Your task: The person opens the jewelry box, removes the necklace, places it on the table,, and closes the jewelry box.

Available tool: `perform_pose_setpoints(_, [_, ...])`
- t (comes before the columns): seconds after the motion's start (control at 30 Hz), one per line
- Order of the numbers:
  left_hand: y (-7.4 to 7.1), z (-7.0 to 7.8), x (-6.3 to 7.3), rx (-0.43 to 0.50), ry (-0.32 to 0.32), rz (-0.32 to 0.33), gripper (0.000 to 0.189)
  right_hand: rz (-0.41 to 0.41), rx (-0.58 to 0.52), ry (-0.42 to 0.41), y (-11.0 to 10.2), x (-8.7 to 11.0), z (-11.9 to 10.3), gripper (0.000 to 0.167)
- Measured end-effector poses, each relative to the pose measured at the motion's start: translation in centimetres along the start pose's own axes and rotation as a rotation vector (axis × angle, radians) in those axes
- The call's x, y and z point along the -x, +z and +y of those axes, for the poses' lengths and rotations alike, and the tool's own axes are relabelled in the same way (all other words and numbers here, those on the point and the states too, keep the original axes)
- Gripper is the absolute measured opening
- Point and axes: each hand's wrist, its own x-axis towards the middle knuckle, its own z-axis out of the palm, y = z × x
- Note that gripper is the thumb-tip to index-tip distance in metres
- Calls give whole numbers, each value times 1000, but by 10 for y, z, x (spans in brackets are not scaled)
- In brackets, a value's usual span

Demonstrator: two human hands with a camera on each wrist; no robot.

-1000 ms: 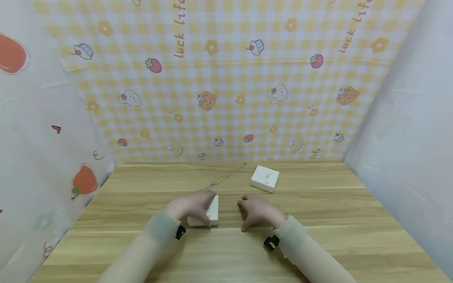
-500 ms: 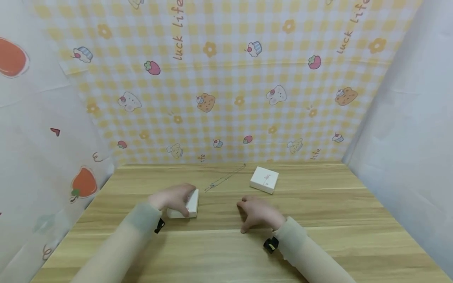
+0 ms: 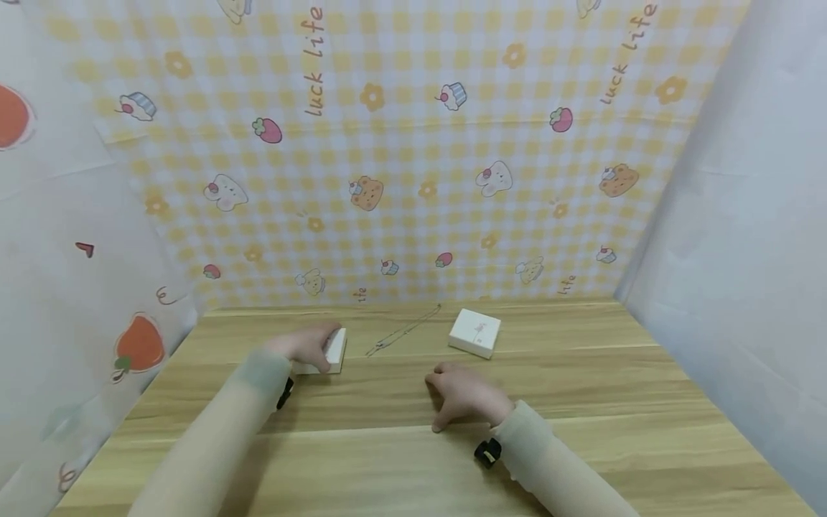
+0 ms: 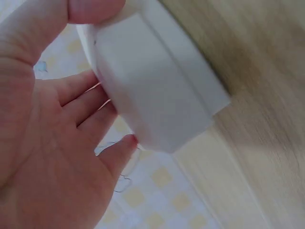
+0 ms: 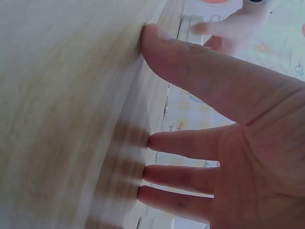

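Box (image 4: 157, 88) sat pinched in left hand (image 3: 304, 345), ten o'clock of right hand (image 3: 466, 395), which rested spread on table (image 3: 362, 467).

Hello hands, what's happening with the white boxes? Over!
Left hand gripping one white box. Right hand holding nothing. Possibly in the way: thin chain between that and the second white box.

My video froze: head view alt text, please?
A person's left grip holds a white rectangular cardboard box; the empty right grip rests on the pale woodgrain tabletop. A thin silvery metallic chain lies between that box and another white square box.
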Motion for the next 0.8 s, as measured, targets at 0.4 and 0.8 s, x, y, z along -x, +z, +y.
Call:
perform_pose_setpoints(0.4, [-13,-18,-20,29,-109,20,93,5,32,-8,1,1,-1,81])
perform_pose_setpoints(0.8, [-11,21,-32,24,91,47,104,-51,-45,-8,-4,4,6,83])
